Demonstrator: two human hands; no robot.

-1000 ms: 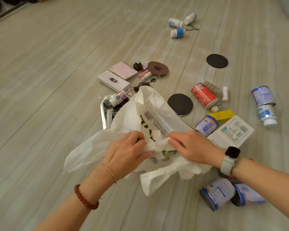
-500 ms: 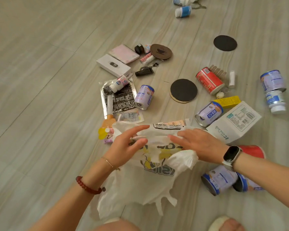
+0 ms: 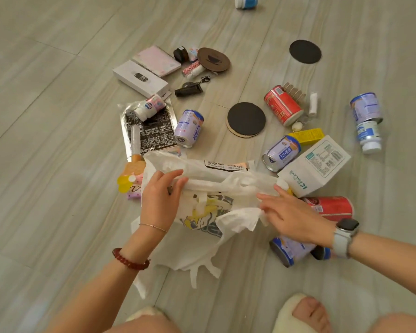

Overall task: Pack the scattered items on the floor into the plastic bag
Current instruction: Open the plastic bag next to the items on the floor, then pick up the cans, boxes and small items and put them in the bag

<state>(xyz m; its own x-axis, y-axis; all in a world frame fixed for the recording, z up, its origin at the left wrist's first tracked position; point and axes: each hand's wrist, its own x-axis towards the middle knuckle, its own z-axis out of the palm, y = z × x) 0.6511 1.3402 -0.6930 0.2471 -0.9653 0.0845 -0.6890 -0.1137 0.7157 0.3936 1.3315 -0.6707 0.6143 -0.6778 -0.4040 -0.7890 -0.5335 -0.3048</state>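
Observation:
A white plastic bag (image 3: 216,179) with a yellow and grey print lies crumpled on the floor before me. My left hand (image 3: 160,200) pinches its upper rim at the left. My right hand (image 3: 291,212) lies on the bag's right side with its fingers fairly straight, touching the plastic. Scattered around are a purple can (image 3: 189,128), a second purple can (image 3: 281,152), a red can (image 3: 282,105), another red can (image 3: 332,207), a white carton (image 3: 317,167), a yellow box (image 3: 306,137) and a silver-black pouch (image 3: 151,131).
Black round coasters (image 3: 246,118) (image 3: 305,51), a brown coaster (image 3: 213,59), a white box (image 3: 139,78), a pink booklet (image 3: 157,60), a black clip (image 3: 189,90), white bottles (image 3: 149,108) (image 3: 369,138) and blue cans (image 3: 365,106) (image 3: 291,251) lie about. My slippered feet (image 3: 300,313) are at the bottom.
The bag came down from a raised bunch and now lies lower and flatter near me, uncovering a purple can and pouch. My hands spread apart along its rim; the camera tilted down.

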